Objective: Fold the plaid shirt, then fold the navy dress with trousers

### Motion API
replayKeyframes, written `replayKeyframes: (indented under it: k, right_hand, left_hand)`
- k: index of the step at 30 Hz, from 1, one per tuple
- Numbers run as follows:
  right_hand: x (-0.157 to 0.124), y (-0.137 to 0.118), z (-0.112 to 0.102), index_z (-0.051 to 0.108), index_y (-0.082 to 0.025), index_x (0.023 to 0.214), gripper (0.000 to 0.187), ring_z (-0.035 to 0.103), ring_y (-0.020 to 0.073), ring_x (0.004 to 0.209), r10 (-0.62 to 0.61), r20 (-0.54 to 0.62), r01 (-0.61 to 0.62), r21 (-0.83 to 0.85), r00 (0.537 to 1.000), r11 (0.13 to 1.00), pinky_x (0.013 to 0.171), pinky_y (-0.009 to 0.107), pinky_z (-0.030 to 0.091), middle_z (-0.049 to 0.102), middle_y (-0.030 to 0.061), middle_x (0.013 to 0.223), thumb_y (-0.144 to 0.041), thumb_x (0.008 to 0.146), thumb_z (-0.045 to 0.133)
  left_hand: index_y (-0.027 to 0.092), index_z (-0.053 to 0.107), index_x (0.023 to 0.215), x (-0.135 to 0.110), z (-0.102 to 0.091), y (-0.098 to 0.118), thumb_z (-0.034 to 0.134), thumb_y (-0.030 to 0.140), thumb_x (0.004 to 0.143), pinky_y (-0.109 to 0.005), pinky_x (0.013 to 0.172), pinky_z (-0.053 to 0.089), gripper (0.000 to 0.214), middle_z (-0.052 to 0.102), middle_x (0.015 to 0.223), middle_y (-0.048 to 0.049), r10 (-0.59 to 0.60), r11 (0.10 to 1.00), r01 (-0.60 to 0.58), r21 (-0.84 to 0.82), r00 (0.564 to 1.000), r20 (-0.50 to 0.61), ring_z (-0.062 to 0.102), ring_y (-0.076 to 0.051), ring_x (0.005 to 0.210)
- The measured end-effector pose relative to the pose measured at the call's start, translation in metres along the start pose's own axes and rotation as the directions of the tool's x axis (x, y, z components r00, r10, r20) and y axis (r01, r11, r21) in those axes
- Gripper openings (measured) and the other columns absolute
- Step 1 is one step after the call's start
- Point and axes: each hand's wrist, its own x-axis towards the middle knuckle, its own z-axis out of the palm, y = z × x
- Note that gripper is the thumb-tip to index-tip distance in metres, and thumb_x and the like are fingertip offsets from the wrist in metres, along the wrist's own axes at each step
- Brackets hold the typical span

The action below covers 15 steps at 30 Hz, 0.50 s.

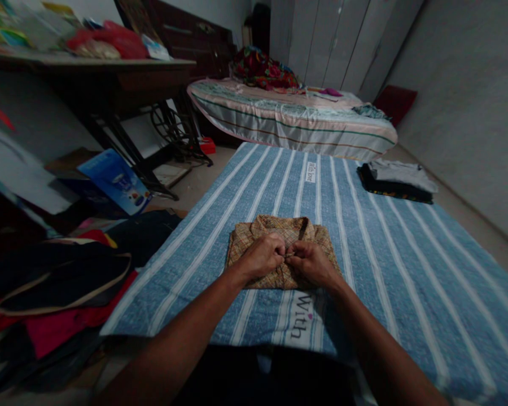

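A brown plaid shirt (294,225), folded into a rectangle with its collar at the far side, lies on the blue and white striped cloth (211,248) near the front edge. Over its middle, my left hand (266,255) is closed in a pinch on the front of the shirt. Close beside it, my right hand (311,260) also pinches the shirt front, its thumb and forefinger together. The fingertips of both hands almost meet at the centre line below the collar. Whatever small part lies between them is too small to make out.
Folded grey and black clothes (400,177) are stacked at the far right of the striped cloth. On the left floor lies a heap of clothes (63,293) near a blue box (116,183). A sewing machine table (110,65) stands back left, and a bed (296,121) lies beyond.
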Motion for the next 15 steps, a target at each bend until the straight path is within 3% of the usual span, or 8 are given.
replayKeyframes:
  k: [15]
  right_hand:
    - [0.0007, 0.0052, -0.0011, 0.052, -0.018, 0.070, 0.015, 0.038, 0.0063, 0.039, 0.000, 0.003, 0.000, 0.005, 1.000, 1.000, 0.038, 0.018, 0.028, 0.047, -0.0067, 0.049, -0.028, 0.067, 0.063]
  left_hand:
    - [0.017, 0.049, 0.056, -0.0009, 0.0033, -0.0031, 0.049, 0.003, 0.060, -0.024, 0.063, 0.041, 0.014, 0.057, 0.079, -0.0016, 0.015, 1.000, -0.015, -0.009, 1.000, -0.022, 0.054, -0.014, 0.074]
